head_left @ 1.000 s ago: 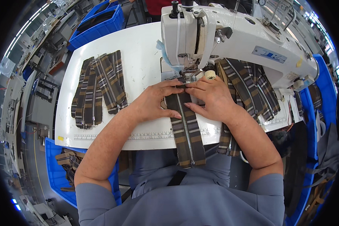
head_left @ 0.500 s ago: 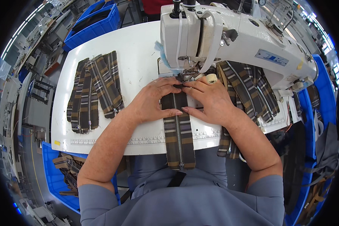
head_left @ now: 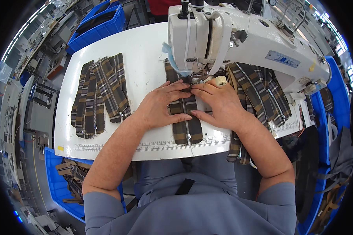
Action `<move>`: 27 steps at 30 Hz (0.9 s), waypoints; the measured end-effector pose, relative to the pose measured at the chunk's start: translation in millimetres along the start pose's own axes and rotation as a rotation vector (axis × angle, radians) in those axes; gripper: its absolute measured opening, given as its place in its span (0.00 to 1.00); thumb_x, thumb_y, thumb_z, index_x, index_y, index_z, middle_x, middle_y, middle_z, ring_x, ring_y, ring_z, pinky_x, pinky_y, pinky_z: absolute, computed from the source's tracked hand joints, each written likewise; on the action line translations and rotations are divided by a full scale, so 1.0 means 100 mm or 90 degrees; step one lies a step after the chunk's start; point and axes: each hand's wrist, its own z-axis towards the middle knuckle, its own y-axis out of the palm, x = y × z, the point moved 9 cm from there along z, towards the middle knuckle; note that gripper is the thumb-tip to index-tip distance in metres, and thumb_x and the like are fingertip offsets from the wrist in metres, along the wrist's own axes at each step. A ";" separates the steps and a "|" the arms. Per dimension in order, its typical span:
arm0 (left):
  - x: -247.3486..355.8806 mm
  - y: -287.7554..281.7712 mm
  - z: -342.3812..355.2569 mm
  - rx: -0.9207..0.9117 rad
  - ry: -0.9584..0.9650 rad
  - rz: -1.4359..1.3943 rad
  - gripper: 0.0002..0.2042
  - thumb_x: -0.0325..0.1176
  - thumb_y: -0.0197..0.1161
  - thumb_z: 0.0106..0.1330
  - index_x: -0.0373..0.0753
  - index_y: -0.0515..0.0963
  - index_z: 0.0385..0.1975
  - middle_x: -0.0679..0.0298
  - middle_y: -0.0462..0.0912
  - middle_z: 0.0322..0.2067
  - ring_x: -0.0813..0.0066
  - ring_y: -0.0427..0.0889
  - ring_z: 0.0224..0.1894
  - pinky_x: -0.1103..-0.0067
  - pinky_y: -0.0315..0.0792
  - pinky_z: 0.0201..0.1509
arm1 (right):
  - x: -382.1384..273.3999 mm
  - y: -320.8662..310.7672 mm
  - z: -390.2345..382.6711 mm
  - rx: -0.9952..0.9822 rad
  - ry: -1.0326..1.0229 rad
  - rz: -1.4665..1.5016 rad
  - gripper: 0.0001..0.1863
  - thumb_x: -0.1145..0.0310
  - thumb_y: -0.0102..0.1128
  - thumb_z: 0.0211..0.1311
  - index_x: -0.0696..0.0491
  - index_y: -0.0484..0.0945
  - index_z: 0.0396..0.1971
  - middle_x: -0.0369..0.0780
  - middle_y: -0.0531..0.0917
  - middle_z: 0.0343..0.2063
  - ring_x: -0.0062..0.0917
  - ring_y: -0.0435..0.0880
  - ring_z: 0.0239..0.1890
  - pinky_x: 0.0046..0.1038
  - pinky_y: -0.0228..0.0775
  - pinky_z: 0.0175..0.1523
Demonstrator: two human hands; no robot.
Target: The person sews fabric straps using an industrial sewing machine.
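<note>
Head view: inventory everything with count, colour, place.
Sewing machine: one, white, upper right
Table: one, white, centre
Zipper strip: one, brown plaid, under both hands
Left strips: several, brown plaid, table left
Right strips: several, brown plaid, beside machine
Ruler: one, pale, table's front edge
Cloth: one, light blue, machine's left end
Bins: several, blue, both sides
Workstations: several, grey, left background
Clothes: one set, grey-blue, lower middle
Left hand: one, on zipper strip
Right hand: one, zipper strip's right edge

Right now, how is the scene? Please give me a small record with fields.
Left hand: on the plaid zipper strip
Right hand: on the same strip
Sewing machine: white, at the strip's far part
Table: white, ruler marks near front edge
Left pile: overlapping plaid strips
Right pile: more plaid strips
Bin: blue, lower left, holding plaid pieces
</note>
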 end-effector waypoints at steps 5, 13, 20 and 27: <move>0.02 -0.02 0.00 -0.001 -0.011 0.016 0.30 0.47 0.82 0.54 0.41 0.84 0.57 0.56 0.79 0.66 0.56 0.72 0.73 0.58 0.60 0.81 | 0.00 0.00 -0.01 0.012 0.012 0.018 0.28 0.49 0.69 0.61 0.56 0.84 0.52 0.40 0.85 0.54 0.37 0.83 0.50 0.39 0.70 0.55; -0.07 -0.01 -0.02 0.043 -0.012 0.014 0.20 0.48 0.72 0.66 0.43 0.87 0.53 0.63 0.82 0.63 0.63 0.77 0.68 0.65 0.66 0.78 | -0.01 0.00 -0.01 0.018 0.001 0.020 0.28 0.49 0.69 0.61 0.57 0.84 0.52 0.40 0.85 0.53 0.35 0.83 0.50 0.38 0.69 0.54; -0.08 -0.05 0.05 0.071 -0.018 0.042 0.17 0.39 0.73 0.66 0.39 0.87 0.52 0.58 0.83 0.62 0.58 0.81 0.65 0.66 0.74 0.70 | -0.03 -0.01 -0.01 0.016 0.011 0.015 0.27 0.50 0.70 0.60 0.57 0.85 0.51 0.40 0.86 0.53 0.35 0.84 0.49 0.38 0.69 0.54; -0.21 -0.15 0.28 0.046 -0.031 0.086 0.18 0.38 0.71 0.66 0.38 0.86 0.53 0.53 0.87 0.52 0.52 0.86 0.51 0.65 0.80 0.58 | -0.04 0.00 0.03 0.014 0.009 0.018 0.25 0.53 0.72 0.60 0.56 0.85 0.50 0.40 0.86 0.52 0.36 0.84 0.49 0.38 0.70 0.55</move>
